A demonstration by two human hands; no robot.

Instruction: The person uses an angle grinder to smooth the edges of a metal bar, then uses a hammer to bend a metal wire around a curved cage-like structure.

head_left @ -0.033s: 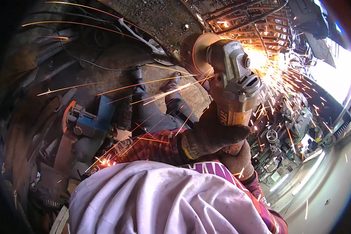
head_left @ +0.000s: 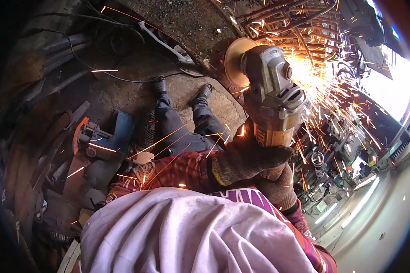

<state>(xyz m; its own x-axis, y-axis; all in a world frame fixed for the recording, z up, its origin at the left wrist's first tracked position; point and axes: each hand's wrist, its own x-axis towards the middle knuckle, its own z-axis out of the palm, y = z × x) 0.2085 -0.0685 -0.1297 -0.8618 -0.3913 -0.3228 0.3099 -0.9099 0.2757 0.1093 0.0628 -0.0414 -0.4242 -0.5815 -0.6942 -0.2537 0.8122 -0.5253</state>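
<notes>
An angle grinder (head_left: 274,91) with a grey head and a worn yellow-orange body stands nearly upright in front of me. Its round pale disc (head_left: 237,61) points away to the left. My left hand (head_left: 243,161), in a dark knitted glove, is closed round the grinder's body. Lower down and to the right, my gloved right hand (head_left: 280,189) grips the rear of the same tool; part of it is hidden behind the left. Bright sparks (head_left: 312,77) spray out to the right of the grinder head. The exact contact point is hidden by the head and the glare.
Curved metal rods (head_left: 300,27) lie beyond the grinder. A blue machine with an orange-edged part (head_left: 118,132) stands at left. A black cable (head_left: 136,81) runs across the floor near my feet. Metal parts (head_left: 337,150) crowd the right side, beside a pale curved surface (head_left: 373,227).
Fewer long sparks streak over my legs and the left side. The grinder and both hands hold nearly the same place.
</notes>
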